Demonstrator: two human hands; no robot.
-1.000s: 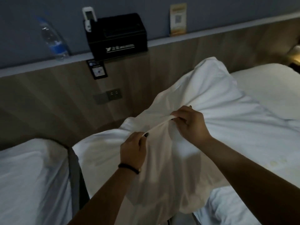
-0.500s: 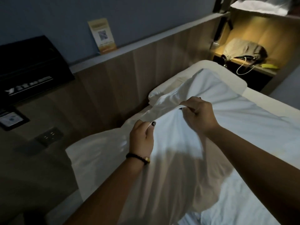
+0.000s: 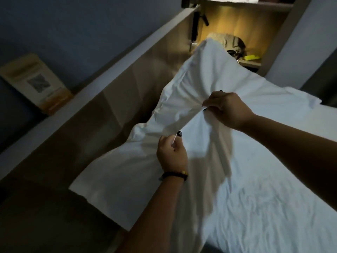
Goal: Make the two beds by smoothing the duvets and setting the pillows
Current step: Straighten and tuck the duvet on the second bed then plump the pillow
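1. Left hand [image 3: 172,155]: fingers curled, thumb pinching a fold of the pillow [image 3: 209,84]; fingertips hidden behind the cloth.
2. Right hand [image 3: 226,109]: fingers curled tight on the same fold, further along it; fingertips buried in the fabric.
3. Pillow held up between both hands, above the bed [image 3: 273,207], beside the headboard [image 3: 113,110]; lower corner cut off behind the left forearm.
4. Beyond the right fingers: lit shelf [image 3: 255,65] with a bag [image 3: 229,40], half hidden by the pillow.
5. Far left of the left fingers: blurred card [image 3: 36,83] on the ledge, print unreadable.
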